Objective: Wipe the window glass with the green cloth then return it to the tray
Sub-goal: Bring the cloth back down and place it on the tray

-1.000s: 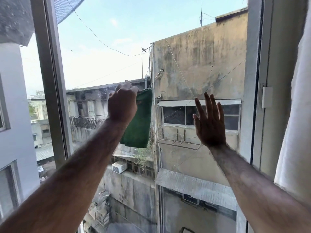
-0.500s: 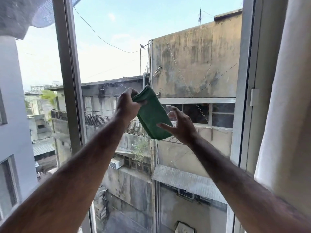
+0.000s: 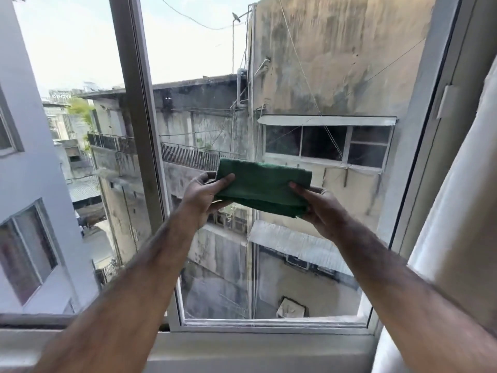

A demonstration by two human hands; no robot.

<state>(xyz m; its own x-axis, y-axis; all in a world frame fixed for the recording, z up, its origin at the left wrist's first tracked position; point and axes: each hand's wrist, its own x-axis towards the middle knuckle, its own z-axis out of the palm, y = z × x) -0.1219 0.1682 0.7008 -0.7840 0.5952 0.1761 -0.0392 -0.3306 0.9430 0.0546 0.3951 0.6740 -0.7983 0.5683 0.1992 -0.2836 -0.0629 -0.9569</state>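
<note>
Holding: both arms reach up from the bottom of the frame, and the two hands pinch one green cloth (image 3: pixel 262 188) in the middle of the frame.
Left hand (image 3: pixel 205 193): closed on the left end of the cloth, thumb on top.
Right hand (image 3: pixel 321 208): closed on the right end, fingers under it and thumb on top.
Why held so: the cloth is folded flat and kept level between the hands — this looks like tidying the fold, maybe to get a fresh side or to make it ready for the tray.
Cloth and glass: the cloth sits in front of the window glass (image 3: pixel 295 265), and I cannot tell if it touches.
Around: a white sill (image 3: pixel 255 348) runs along the bottom, a grey frame bar (image 3: pixel 139 130) stands up at the left, and a pale curtain (image 3: pixel 457 224) hangs at the right edge.
In the way: nothing blocks the glass — the curtain is just beside it.
Tray: not in view.
Far off: old buildings (image 3: pixel 336 63) and sky show through the pane.
</note>
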